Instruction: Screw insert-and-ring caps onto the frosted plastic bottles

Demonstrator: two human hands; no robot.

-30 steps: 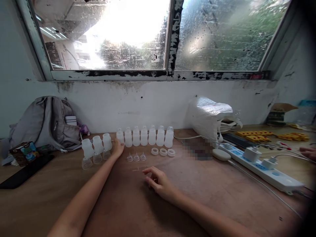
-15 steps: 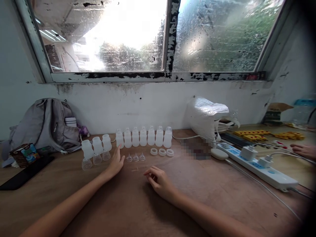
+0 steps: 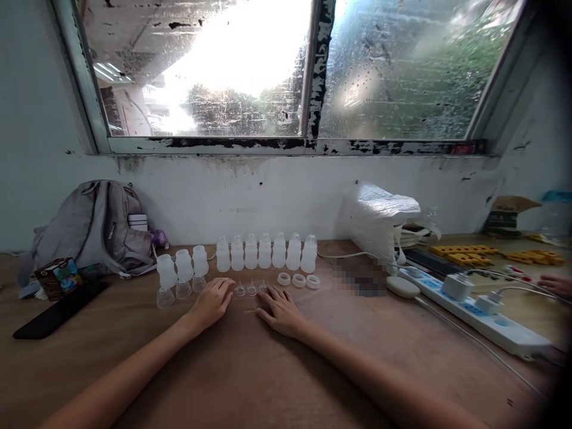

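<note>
My left hand (image 3: 210,302) and right hand (image 3: 280,311) lie palm-down on the wooden tabletop (image 3: 250,375), either side of three clear bottle nipples (image 3: 251,291). Behind stand seven capped baby bottles (image 3: 264,255); three ring collars (image 3: 298,284) lie rightward. To my left, three uncapped bottles (image 3: 183,264) stand behind clear dome caps (image 3: 165,298), near a grey backpack (image 3: 96,229).

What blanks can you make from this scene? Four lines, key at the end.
1. The row of capped bottles counts ____ bottles.
2. From the wearer's view, the rings lie to the ____ of the nipples.
3. The left hand is palm ____.
4. In front of the open bottles stand ____ clear caps.

Missing words: seven; right; down; three.
</note>
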